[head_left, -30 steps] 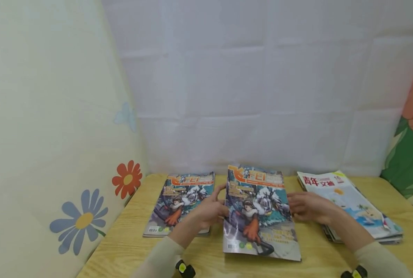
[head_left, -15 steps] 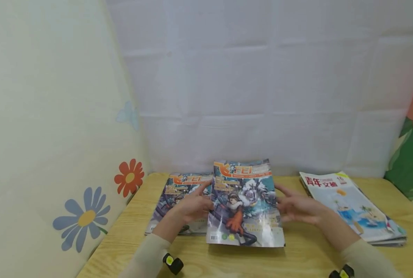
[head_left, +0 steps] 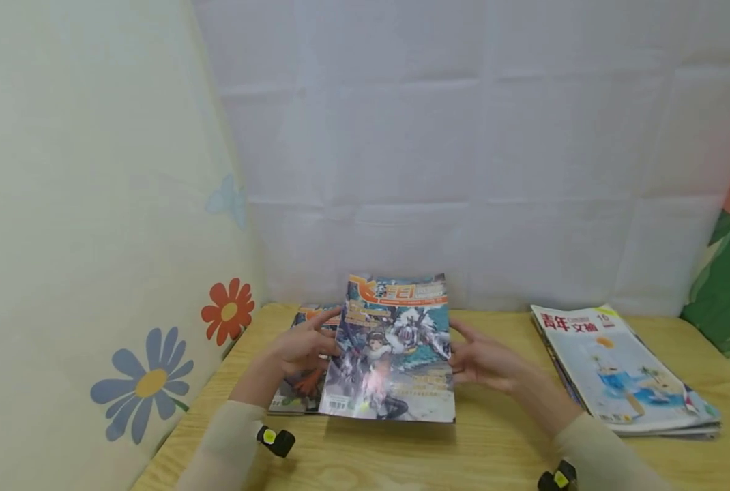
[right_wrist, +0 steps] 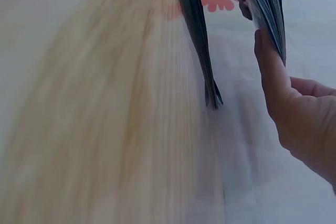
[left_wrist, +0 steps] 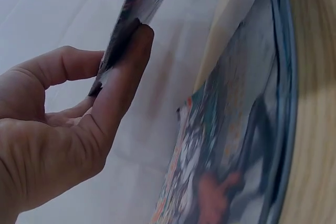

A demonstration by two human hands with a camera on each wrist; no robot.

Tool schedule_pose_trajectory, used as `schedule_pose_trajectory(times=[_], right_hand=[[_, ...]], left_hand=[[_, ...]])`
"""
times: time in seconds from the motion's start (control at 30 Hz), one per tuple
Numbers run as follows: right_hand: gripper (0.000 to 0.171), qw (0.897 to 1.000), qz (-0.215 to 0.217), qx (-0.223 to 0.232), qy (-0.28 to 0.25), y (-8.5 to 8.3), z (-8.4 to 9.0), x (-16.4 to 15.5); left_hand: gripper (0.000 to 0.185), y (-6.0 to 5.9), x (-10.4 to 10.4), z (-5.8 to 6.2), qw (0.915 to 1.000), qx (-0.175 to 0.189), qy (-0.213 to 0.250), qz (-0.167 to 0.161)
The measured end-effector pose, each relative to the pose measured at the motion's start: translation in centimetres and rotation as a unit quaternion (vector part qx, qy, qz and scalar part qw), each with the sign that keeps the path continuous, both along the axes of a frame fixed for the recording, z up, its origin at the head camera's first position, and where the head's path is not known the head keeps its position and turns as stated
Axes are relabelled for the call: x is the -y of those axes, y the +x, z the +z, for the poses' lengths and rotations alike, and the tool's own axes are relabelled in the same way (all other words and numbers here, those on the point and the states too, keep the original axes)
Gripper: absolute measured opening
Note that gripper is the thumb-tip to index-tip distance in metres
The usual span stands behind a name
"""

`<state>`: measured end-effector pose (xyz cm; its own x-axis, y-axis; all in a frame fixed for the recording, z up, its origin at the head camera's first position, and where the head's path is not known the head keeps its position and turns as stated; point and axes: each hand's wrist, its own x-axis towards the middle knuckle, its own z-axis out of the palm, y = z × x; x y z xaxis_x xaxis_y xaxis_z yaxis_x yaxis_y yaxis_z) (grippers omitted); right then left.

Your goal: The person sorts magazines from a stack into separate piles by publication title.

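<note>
Magazine held between my two grips, lifted off counter, tilted over second copy. My left hand pinches its left edge, thumb on top; my right hand supports right edge, fingers spread. Cover glossy, cartoon figure, orange title. One identical magazine beneath at left; one stack at right.
</note>
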<state>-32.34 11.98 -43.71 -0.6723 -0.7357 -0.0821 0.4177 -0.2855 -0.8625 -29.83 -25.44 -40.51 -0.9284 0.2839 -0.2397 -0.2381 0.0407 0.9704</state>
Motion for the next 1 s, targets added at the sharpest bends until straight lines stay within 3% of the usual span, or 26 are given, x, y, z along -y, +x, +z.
schedule_pose_trajectory(times=[0.27, 0.47, 0.57, 0.77, 1.0], right_hand=[[0.094, 1.000, -0.006, 0.024, -0.010, 0.2, -0.7, 5.3], [0.088, 0.999, -0.024, 0.040, -0.006, 0.3, -1.3, 9.2], [0.086, 0.998, -0.035, 0.049, -0.006, 0.0, -1.4, 11.1], [0.086, 0.995, -0.066, 0.073, 0.006, -0.8, -2.4, 13.8], [0.086, 0.993, -0.080, 0.082, 0.010, -1.1, -3.1, 14.8]], left_hand=[[0.091, 0.3, 4.4, -0.3, 0.9988, -0.008, -0.047, -0.010], [0.083, 0.8, 7.4, -0.4, 0.9877, -0.015, -0.151, 0.035], [0.078, 0.7, 8.6, -0.5, 0.9831, -0.011, -0.173, 0.059], [0.072, 0.4, 9.9, -0.9, 0.9797, -0.001, -0.181, 0.087], [0.067, -0.2, 10.4, -1.6, 0.9731, 0.006, -0.208, 0.100]])
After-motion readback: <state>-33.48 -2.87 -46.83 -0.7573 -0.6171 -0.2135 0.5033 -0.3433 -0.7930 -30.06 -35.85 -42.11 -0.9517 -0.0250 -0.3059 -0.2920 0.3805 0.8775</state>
